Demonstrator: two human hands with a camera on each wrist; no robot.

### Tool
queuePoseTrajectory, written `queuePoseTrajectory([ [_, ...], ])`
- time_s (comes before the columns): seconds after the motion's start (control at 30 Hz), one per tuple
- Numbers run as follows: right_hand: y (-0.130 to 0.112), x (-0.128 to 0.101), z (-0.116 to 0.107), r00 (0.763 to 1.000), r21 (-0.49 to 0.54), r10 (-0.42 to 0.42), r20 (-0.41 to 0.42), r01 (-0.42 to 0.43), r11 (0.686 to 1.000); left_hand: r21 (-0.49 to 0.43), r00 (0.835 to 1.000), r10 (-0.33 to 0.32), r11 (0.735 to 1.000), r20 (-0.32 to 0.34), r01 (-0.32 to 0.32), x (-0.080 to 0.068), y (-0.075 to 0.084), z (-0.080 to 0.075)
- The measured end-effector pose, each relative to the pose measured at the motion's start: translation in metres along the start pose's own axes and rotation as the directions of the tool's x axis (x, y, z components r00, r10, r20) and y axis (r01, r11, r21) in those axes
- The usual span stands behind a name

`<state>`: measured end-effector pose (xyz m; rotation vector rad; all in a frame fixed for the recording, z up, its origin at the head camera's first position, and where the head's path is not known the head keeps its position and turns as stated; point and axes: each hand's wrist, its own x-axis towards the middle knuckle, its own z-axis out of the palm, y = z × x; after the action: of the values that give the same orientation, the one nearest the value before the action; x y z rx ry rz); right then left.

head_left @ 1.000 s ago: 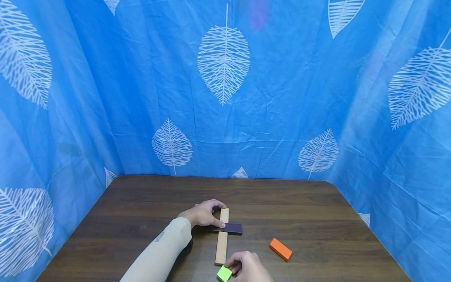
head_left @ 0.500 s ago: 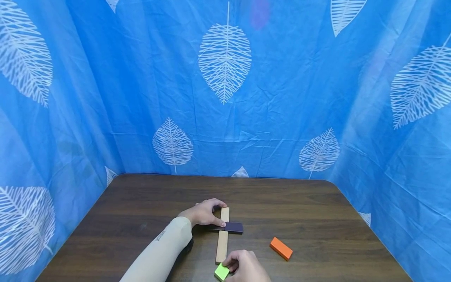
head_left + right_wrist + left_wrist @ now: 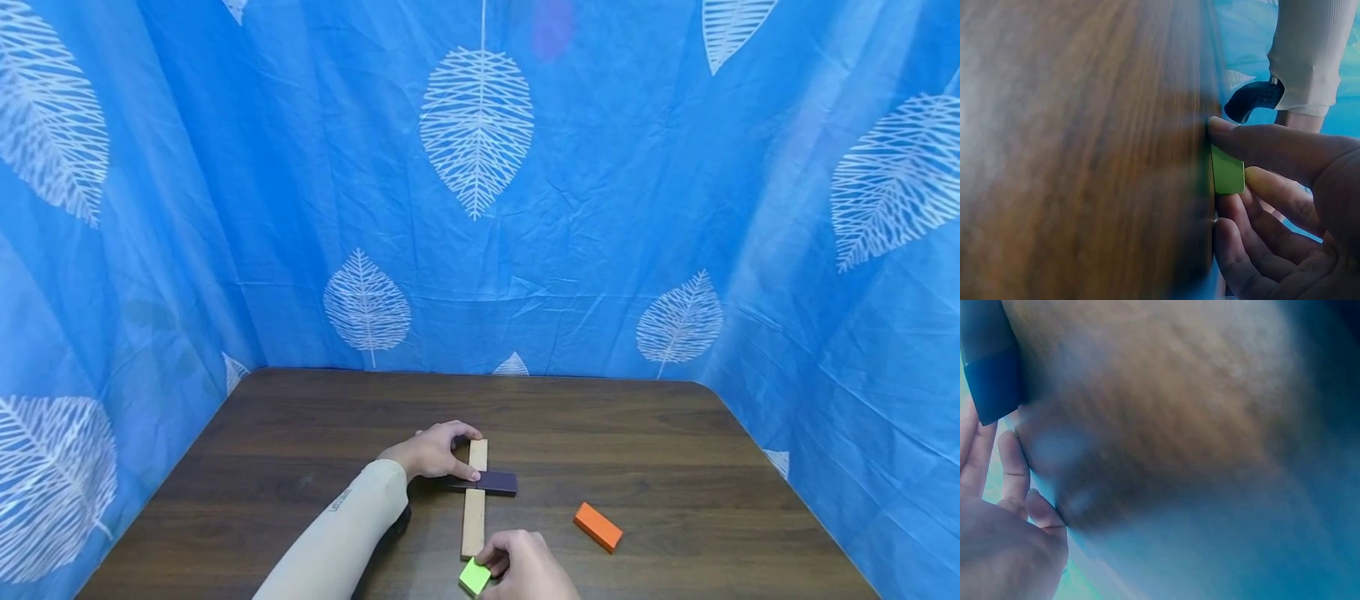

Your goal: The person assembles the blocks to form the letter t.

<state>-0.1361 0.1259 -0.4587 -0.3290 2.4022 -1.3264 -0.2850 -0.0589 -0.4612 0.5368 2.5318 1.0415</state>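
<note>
My right hand (image 3: 527, 568) pinches a bright green block (image 3: 475, 577) between thumb and fingers, low over the table. The block's top corner is at the near end of a pale wooden block (image 3: 473, 523). In the right wrist view the green block (image 3: 1229, 170) shows under my thumb, close to the tabletop. My left hand (image 3: 433, 451) spans a second pale wooden block (image 3: 478, 456), forefinger at its far end, thumb resting on the seam of the dark purple blocks (image 3: 497, 483) laid crosswise. My palm hides part of the left one. A dark block end (image 3: 994, 384) appears above the fingers in the left wrist view.
An orange block (image 3: 597, 527) lies on the brown wood-grain table (image 3: 675, 467), right of my right hand. A blue curtain (image 3: 585, 250) with white leaf prints stands behind and along both sides of the table.
My right hand has brought the green block slightly up and left, toward the near end of the pale wooden block. My left hand has kept its place.
</note>
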Motion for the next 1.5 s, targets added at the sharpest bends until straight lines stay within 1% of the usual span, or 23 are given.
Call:
queuePoseTrajectory([
  [0.07,-0.0001,0.0005,0.0002,1.000,0.004,0.007,0.002,-0.007,1.000,0.001,1.000,0.005,1.000,0.003,-0.005,-0.0010,0.0002,-0.0006],
  [0.23,0.0004,0.0009,-0.0003,1.000,0.018,0.017,-0.003,-0.017,1.000,0.018,1.000,-0.012,1.000,-0.002,0.012,-0.0031,0.0026,-0.0008],
  [0.43,0.0001,0.0011,0.0005,0.999,0.030,0.037,-0.016,-0.036,0.999,0.012,1.000,-0.024,1.000,0.001,0.024,-0.0028,0.0029,-0.0014],
  [0.6,0.0009,0.0010,0.0018,0.999,0.049,0.051,-0.016,-0.050,0.998,0.020,1.000,-0.011,1.000,-0.001,0.011,-0.0021,0.0024,-0.0019],
  [0.7,0.0023,0.0010,0.0020,0.999,0.045,0.041,-0.013,-0.041,0.998,0.024,1.000,-0.008,1.000,-0.003,0.008,-0.0021,0.0023,-0.0018],
  [0.9,0.0024,0.0023,0.0026,0.999,0.028,0.051,-0.012,-0.050,0.998,0.023,1.000,-0.021,1.000,-0.018,0.022,-0.0025,0.0010,-0.0003],
  [1.23,0.0025,-0.0012,0.0045,0.999,-0.003,-0.029,-0.027,0.029,1.000,0.009,1.000,-0.015,1.000,-0.004,0.015,-0.0003,-0.0026,0.0006],
  [1.4,0.0048,-0.0029,0.0049,0.996,0.020,-0.081,-0.042,0.082,0.996,-0.003,1.000,-0.010,1.000,0.004,0.010,0.0004,-0.0029,0.0001],
  [1.5,0.0054,-0.0047,0.0039,0.994,0.058,-0.100,-0.046,0.102,0.993,-0.015,1.000,-0.011,1.000,0.014,0.011,0.0004,-0.0035,0.0000],
])
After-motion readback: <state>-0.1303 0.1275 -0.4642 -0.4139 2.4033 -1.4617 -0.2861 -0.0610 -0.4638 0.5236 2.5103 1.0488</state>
